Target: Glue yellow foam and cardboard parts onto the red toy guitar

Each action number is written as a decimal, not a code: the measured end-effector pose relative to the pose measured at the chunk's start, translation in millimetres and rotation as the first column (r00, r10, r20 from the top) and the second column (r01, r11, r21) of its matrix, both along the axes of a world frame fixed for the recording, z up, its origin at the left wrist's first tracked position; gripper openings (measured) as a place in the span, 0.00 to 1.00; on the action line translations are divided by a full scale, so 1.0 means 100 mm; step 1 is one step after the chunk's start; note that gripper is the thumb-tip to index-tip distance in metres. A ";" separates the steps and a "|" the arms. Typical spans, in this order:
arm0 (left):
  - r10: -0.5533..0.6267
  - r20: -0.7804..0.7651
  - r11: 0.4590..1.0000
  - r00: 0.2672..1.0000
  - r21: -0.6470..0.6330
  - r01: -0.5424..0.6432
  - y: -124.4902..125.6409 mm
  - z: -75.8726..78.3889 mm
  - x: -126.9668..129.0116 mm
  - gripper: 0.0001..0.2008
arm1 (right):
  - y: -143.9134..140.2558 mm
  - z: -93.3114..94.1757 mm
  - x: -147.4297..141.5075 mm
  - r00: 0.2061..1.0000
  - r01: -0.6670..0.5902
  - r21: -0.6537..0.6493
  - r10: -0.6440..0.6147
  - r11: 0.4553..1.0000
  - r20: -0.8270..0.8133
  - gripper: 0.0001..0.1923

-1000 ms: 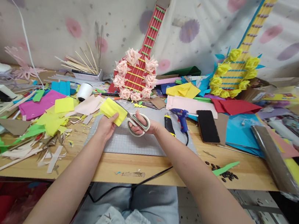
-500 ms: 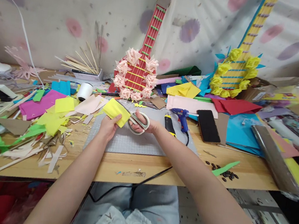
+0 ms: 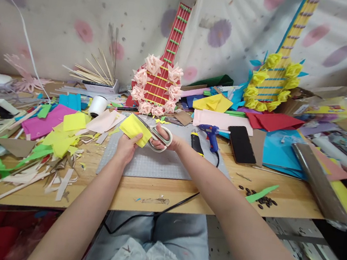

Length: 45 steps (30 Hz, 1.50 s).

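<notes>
Between thumb and fingers, my left hand pinches a piece of yellow paper above the grey cutting mat. My right hand has its fingers through the pale handles of a pair of scissors. The scissor blades lie along the upper right edge of the yellow paper and are partly hidden by it. Behind my hands leans a red paper guitar ringed with pale pink paper flowers.
A blue glue gun, a utility knife and a black phone lie right of my hands. Coloured paper scraps heap up on the left. Small black beads sit near the front edge. A yellow guitar stands behind.
The scissor handles have turned slightly and shifted a little left at the yellow paper. My left hand keeps its hold with hardly any movement.
</notes>
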<state>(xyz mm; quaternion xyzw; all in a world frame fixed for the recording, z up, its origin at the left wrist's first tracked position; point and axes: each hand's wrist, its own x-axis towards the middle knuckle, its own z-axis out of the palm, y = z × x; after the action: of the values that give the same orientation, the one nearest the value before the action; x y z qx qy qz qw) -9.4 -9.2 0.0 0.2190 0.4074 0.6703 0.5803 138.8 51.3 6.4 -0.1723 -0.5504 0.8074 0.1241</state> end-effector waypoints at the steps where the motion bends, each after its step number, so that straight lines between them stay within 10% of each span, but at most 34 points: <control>1: 0.001 -0.001 1.000 1.000 -0.004 -0.001 0.00 0.00 0.00 0.17 | -0.01 0.01 0.00 1.000 0.002 -0.003 -0.002 1.000 0.000 0.36; 8: -0.043 -0.101 0.999 0.994 0.015 0.045 -0.01 -0.03 0.01 0.22 | 0.02 0.04 0.04 0.999 0.045 -0.010 -0.045 0.999 -0.013 0.34; 15: -0.166 -0.398 0.984 0.902 -0.012 0.175 0.01 -0.03 -0.12 0.27 | -0.01 0.21 0.28 0.908 0.417 0.201 -0.417 0.886 -0.043 0.27; 20: -0.446 -0.667 0.859 0.596 -0.132 0.495 0.12 0.24 -0.31 0.29 | -0.11 0.42 0.39 0.804 0.464 0.574 -0.593 0.675 0.047 0.21; 26: -0.588 -0.788 0.708 0.181 -0.394 0.587 0.27 0.56 -0.30 0.24 | -0.13 0.41 0.29 0.842 0.359 0.618 -0.528 0.699 0.108 0.18; 32: -0.703 -0.533 0.692 0.470 -0.360 0.626 0.28 0.59 -0.42 0.18 | -0.12 0.30 0.22 0.734 0.587 0.465 -0.678 0.662 0.039 0.17; 37: -0.418 -0.001 0.908 0.909 0.041 0.417 0.21 0.43 -0.29 0.14 | -0.06 0.16 0.13 0.493 0.870 0.083 -0.864 0.486 -0.105 0.20; 45: 0.037 0.392 0.995 0.919 -0.095 0.000 0.19 0.20 0.46 0.07 | -0.14 -0.05 -0.16 0.228 0.974 0.024 -0.964 0.227 -0.137 0.24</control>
<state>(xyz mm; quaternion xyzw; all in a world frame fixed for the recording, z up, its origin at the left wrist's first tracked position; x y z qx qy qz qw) 36.3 9.4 19.9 0.0489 0.3156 0.6863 0.6534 122.6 37.5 1.0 -0.4319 -0.3600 0.5335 0.6318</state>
